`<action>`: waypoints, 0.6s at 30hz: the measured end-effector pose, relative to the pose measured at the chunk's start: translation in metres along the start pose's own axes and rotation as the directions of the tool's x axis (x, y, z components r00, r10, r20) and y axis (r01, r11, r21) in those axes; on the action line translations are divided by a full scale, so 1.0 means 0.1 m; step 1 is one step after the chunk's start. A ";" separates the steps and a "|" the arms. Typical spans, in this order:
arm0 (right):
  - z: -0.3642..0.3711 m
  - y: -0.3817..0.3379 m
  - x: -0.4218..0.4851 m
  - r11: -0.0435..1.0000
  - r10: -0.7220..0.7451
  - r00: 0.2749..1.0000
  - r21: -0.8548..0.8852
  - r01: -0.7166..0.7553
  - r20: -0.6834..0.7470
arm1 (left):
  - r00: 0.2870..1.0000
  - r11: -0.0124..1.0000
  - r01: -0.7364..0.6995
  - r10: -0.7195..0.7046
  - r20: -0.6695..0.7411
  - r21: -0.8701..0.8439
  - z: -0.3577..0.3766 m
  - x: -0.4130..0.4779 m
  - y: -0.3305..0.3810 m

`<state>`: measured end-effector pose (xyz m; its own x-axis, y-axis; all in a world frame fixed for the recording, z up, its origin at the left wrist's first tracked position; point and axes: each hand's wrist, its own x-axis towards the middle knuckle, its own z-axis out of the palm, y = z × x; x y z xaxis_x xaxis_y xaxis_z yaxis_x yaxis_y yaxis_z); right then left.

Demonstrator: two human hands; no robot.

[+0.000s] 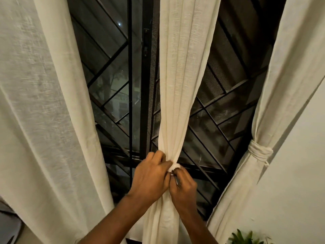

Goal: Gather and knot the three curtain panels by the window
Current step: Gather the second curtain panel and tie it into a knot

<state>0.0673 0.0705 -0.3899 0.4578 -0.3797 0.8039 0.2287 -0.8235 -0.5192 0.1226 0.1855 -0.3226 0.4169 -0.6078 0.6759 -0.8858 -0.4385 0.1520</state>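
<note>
Three cream curtain panels hang before a dark window. The middle panel (182, 71) is bunched into a narrow waist low down. My left hand (151, 176) grips that waist from the left, fingers curled round the cloth. My right hand (183, 188) pinches a white fabric tie (174, 167) wrapped at the same spot. The right panel (288, 81) is gathered and bound by a wrapped cloth band (260, 152). The left panel (40, 106) hangs loose and wide.
Behind the curtains stands a black window frame (144, 95) with a diagonal metal grille (216, 110). A pale wall (295, 191) lies at the right. Green plant leaves (246, 237) poke up at the bottom right. Some grey furniture (7, 221) shows at the bottom left.
</note>
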 end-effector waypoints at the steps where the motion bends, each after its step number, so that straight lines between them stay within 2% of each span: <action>1: -0.01 0.00 0.00 1.000 -0.011 1.000 0.000 0.011 -0.007 | 0.998 0.997 -0.035 0.031 0.050 0.065 -0.05 0.05 0.00; 4: -0.03 -0.01 0.02 1.000 -0.008 1.000 -0.005 0.008 -0.022 | 0.980 0.987 -0.117 0.097 0.173 0.107 -0.13 0.13 -0.02; 7: -0.04 -0.05 0.01 1.000 0.003 1.000 -0.009 -0.003 -0.017 | 0.987 0.996 -0.093 0.093 0.132 -0.005 -0.16 0.16 -0.05; 9: -0.04 -0.07 0.00 1.000 0.018 1.000 -0.004 -0.018 -0.016 | 0.995 0.983 0.063 -0.049 0.082 -0.170 -0.17 0.15 -0.04; 10: -0.04 -0.07 -0.01 1.000 0.025 1.000 -0.005 -0.025 -0.014 | 0.986 0.946 0.165 -0.153 0.066 -0.277 -0.15 0.13 -0.02; 12: -0.04 -0.06 0.00 0.999 0.029 1.000 -0.012 -0.029 -0.005 | 0.919 0.790 0.368 -0.391 0.061 -0.491 -0.12 0.09 0.04; 14: -0.04 -0.04 0.00 0.999 0.025 1.000 -0.022 -0.025 0.000 | 0.863 0.657 0.445 -0.496 0.096 -0.608 -0.07 0.06 0.04; 16: -0.04 -0.03 0.01 1.000 0.024 1.000 -0.020 -0.024 -0.004 | 0.898 0.689 0.406 -0.422 0.123 -0.601 -0.02 0.04 0.00; 18: -0.04 -0.05 0.01 1.000 0.023 1.000 -0.006 -0.023 0.000 | 0.961 0.802 0.274 -0.254 0.113 -0.531 0.01 0.03 -0.05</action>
<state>0.0637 0.0721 -0.3852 0.4629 -0.3987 0.7917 0.2125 -0.8172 -0.5357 0.1282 0.1855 -0.3220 0.6484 -0.5471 0.5294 -0.7040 -0.1664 0.6904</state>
